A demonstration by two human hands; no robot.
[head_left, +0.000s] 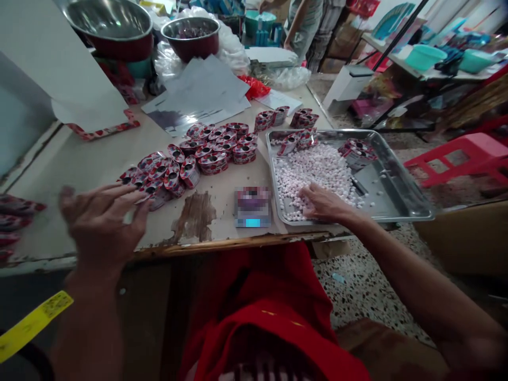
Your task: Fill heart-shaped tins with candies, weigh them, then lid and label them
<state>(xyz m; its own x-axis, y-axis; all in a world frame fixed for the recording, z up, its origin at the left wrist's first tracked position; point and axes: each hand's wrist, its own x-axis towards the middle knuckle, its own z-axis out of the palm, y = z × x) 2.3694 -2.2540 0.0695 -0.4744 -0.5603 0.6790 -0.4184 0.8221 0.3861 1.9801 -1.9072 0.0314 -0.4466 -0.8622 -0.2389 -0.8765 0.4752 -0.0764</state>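
1. The left hand (107, 222) is blurred at the left of the frame, fingers spread and slightly bent, with nothing visible in it. Its fingertips are nearest the packets (214, 161); I cannot tell whether they touch, and the hand hides part of the table (99, 159).
2. The right hand (321, 203), right of center, has its bent fingers in the white pellets (313, 169); whether it grips any, I cannot tell. Its forearm crosses the near rim of the metal tray (384, 211).
3. The pellets fill the tray's left half. More packets stand at its far left corner and far side, beside a dark tool (359, 185).
4. Between the hands sits 1 small device (253, 222) with a blue display, a packet on top; both are pixelated.
5. Beyond the packets lie silvery sheets (198, 95) and a red bag (254, 87). 2 metal bowls (109, 32) stand upper left.
6. A red stool (456, 156) stands at the right edge; a person (307, 26) is at top center.
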